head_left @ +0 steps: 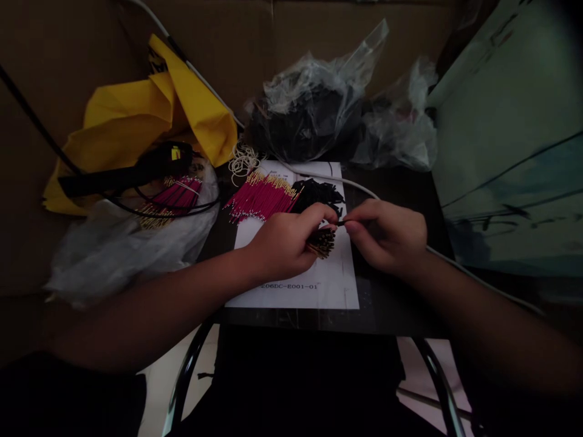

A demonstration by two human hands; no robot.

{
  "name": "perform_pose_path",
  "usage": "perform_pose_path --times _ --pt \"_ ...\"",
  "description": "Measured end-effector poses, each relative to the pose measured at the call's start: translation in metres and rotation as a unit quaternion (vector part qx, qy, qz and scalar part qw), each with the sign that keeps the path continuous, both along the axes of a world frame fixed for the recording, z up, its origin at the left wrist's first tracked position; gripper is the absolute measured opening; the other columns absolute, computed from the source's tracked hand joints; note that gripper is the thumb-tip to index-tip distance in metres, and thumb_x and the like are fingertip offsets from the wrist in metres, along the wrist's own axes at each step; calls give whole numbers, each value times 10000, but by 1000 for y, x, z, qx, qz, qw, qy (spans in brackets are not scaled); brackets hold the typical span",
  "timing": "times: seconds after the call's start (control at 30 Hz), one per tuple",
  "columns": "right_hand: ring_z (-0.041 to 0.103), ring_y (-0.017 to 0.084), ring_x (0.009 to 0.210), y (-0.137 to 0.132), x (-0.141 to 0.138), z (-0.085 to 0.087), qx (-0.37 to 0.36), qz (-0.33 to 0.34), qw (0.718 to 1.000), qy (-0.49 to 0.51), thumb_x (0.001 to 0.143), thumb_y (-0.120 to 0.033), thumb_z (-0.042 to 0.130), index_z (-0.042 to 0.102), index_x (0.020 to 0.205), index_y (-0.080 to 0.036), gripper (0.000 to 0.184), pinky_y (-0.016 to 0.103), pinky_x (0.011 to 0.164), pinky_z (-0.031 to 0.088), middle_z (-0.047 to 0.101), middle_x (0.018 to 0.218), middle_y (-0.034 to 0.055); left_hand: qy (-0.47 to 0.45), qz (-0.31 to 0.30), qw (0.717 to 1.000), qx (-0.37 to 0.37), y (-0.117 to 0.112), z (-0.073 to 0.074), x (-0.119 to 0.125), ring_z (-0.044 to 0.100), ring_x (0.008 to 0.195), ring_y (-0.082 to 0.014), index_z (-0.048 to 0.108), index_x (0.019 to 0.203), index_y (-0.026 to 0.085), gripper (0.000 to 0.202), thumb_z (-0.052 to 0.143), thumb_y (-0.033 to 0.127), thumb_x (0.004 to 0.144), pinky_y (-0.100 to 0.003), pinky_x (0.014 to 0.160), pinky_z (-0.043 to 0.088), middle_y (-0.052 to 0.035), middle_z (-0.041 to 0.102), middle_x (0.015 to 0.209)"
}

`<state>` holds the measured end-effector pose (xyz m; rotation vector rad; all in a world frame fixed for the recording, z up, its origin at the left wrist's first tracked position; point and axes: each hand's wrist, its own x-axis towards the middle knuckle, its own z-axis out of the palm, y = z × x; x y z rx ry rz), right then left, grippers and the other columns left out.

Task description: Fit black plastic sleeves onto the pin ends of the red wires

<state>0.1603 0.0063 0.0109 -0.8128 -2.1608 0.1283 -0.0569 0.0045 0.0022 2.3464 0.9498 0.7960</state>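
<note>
My left hand (285,243) is closed around a bundle of thin wires (321,241) whose gold tips stick out to the right. My right hand (387,233) pinches a small dark piece (340,223) at the tip of one wire, right against my left thumb. Both hands hover over a white printed sheet (328,273) on a small dark table (401,303). A pile of pink wires with gold ends (262,197) lies on the sheet behind my left hand. Next to it sits a heap of small black pieces (319,193).
A clear plastic bag of black parts (310,115) and a second bag (401,136) stand at the back. A yellow bag (136,121), a black tool (132,170), more pink wires (175,197), rubber bands (243,161) and a white cable (478,276) lie around. Cardboard walls surround the table.
</note>
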Motion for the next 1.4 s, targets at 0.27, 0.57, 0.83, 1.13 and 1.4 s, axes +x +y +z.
perform_pose_path --times 0.27,0.57,0.83,1.13,1.4 --pt "643 112 639 -18 -4 21 22 9 997 -67 915 -269 576 615 883 -189 94 239 556 471 695 739 14 88 1 996 -12 1 4 1 697 890 -165 530 1188 220 463 530 150 730 -253 711 504 3 722 1035" --pt "617 113 626 -19 -8 11 28 27 998 -47 900 -234 597 599 886 -194 43 247 574 480 683 722 -2 70 -3 998 -8 -1 4 2 692 939 -147 533 1189 218 458 526 148 737 -233 748 506 4 720 1063" --pt "613 107 626 -19 -9 12 26 31 998 -46 902 -228 594 603 895 -192 38 247 575 475 681 725 -1 79 2 997 -6 -1 3 3 698 867 -160 552 1166 214 405 531 186 762 -246 693 491 13 726 1018" --pt "630 110 655 -17 -7 9 33 36 997 -63 901 -235 600 599 919 -190 48 244 602 482 685 744 3 84 4 996 -22 1 1 3 699 882 -181 556 1165 213 392 525 198 775 -264 718 499 -12 722 989" --pt "618 100 642 -16 -7 10 51 51 995 -70 875 -209 626 614 934 -170 72 235 592 475 676 737 5 91 7 996 -22 2 2 3 696 879 -180 552 1171 216 394 529 197 778 -265 704 498 -6 722 1012"
